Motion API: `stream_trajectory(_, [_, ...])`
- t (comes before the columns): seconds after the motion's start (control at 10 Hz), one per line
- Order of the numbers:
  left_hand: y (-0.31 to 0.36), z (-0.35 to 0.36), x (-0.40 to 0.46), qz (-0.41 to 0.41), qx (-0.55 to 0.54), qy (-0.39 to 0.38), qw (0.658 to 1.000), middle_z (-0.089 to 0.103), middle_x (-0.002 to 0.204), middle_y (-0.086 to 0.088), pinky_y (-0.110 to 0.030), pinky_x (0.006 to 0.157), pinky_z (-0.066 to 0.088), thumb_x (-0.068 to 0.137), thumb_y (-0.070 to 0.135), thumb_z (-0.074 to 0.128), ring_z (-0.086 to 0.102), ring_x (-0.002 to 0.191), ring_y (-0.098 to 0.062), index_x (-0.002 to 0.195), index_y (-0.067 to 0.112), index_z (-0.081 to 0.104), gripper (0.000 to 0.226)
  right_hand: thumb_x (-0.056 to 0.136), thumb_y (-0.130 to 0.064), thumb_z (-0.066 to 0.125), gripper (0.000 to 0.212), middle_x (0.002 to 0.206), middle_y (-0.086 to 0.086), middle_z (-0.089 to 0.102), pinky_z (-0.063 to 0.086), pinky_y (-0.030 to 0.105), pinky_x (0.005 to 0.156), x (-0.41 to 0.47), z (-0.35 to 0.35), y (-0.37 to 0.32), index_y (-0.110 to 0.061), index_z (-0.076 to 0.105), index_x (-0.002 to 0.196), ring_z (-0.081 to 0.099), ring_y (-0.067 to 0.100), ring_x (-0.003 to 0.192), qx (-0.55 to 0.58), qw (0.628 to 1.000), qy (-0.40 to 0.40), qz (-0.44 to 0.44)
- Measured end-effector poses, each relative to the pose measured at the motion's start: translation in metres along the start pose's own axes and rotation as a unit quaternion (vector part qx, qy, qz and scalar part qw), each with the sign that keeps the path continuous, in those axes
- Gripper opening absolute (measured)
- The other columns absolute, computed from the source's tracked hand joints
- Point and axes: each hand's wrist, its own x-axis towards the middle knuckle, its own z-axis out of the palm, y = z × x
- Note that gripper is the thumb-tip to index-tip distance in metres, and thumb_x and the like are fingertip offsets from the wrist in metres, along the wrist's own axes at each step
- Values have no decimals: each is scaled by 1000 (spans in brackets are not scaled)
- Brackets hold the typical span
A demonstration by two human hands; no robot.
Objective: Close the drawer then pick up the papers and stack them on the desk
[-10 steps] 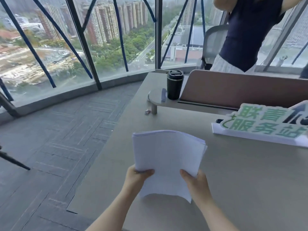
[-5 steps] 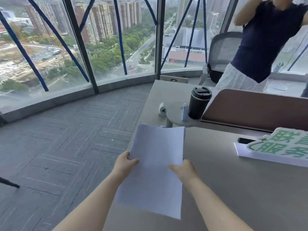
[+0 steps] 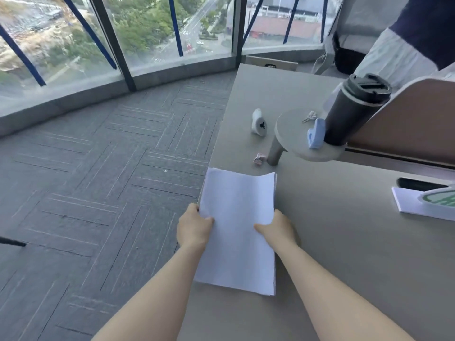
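From my head camera, I look down at my two hands and a stack of papers (image 3: 237, 227). The papers are white and lie along the left edge of the desk (image 3: 344, 242). I cannot tell if the stack lies fully flat or is a bit lifted. The far end of the stack curls up a little.

My left hand (image 3: 194, 228) holds the left side of the papers. Its thumb is on top of the stack and the other fingers are tucked under, so it is pinching the papers. My right hand (image 3: 277, 228) holds the right side of the papers. Its thumb lies on top too, and its fingers curl around the edge. Both hands grip the same stack, about halfway along it.

Just past the far end of the papers is a small crumpled wrapper (image 3: 259, 158). Next to the wrapper is the leg of a little round shelf (image 3: 290, 134). On that shelf stands a dark cup with a lid (image 3: 354, 112), and a light blue clip (image 3: 316, 134) leans just beside the cup. Some keys (image 3: 309, 116) lie on the shelf as well. A small white thing with black dots (image 3: 258, 122) sits on the desk, farther from the papers than the wrapper.

To the right of the papers, well apart, is a white and green sign (image 3: 428, 201). A black phone (image 3: 418, 184) lies just behind the sign.

Left of the papers is grey carpet (image 3: 98, 180), and beyond it are big windows (image 3: 147, 33). Another person (image 3: 418, 40) stands behind the cup.
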Motion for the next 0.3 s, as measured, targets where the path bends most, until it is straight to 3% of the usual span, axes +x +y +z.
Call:
stream_trajectory(0.1, [2,4,-2,11,41,21,999,58,111,-11,-36,72,42,77,23,63,58,100,-33,110,12,52,37,72,-51,67,54,88,-1,59,42,34,67,-7,-5,-3,-18,42,105,59,27,80,-89,995,41,36])
stream_trajectory(0.2, [2,1,-6,27,81,41,996,52,120,-14,-43,85,45,77,29,66,50,112,-35,118,14,51,47,73,-60,62,59,88,2,63,44,35,69,-14,-7,2,-17,37,105,64,30,83,-85,993,68,39])
stream_trajectory(0.3, [1,-5,-21,65,95,77,990,51,124,-12,-44,90,44,84,33,63,46,115,-31,124,15,51,46,85,-60,48,48,81,-1,62,46,36,68,-27,-13,18,-16,40,103,63,27,73,23,997,58,48])
